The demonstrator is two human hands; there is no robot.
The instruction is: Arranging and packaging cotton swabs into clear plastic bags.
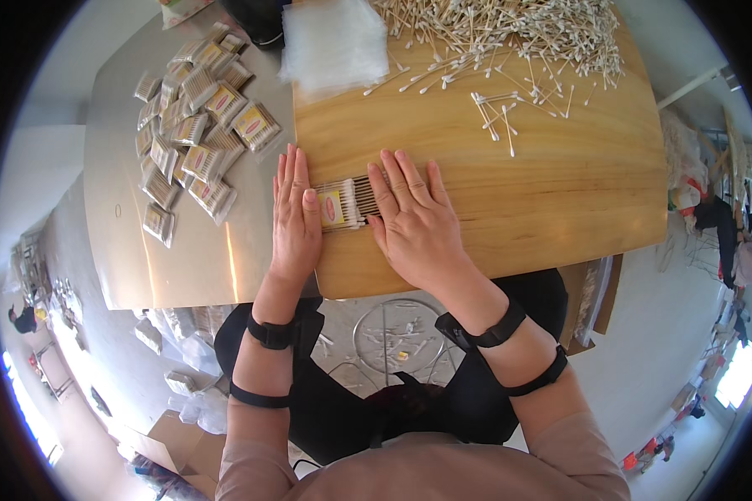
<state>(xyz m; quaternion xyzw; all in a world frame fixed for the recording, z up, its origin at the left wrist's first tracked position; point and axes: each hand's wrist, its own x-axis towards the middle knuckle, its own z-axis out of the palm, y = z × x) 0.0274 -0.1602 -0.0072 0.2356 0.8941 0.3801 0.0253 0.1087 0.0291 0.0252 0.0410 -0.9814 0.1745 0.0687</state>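
Observation:
A clear packet with a yellow and red label (333, 208) lies on the wooden table top, near its left edge. A row of cotton swabs (365, 199) lies against its right side; whether they are partly inside the packet I cannot tell. My left hand (296, 224) stands on edge with straight fingers along the packet's left end, thumb at its corner. My right hand (419, 219) lies palm down with its fingers stretched out, covering the right part of the swab row. Neither hand is closed around anything.
A large heap of loose cotton swabs (551, 33) covers the far right, with a few strays nearer. Clear plastic bags (334, 46) are stacked at the back middle. Filled swab packets (200, 159) pile up on the metal surface (121, 250) at left. A cardboard box (175, 451) stands below.

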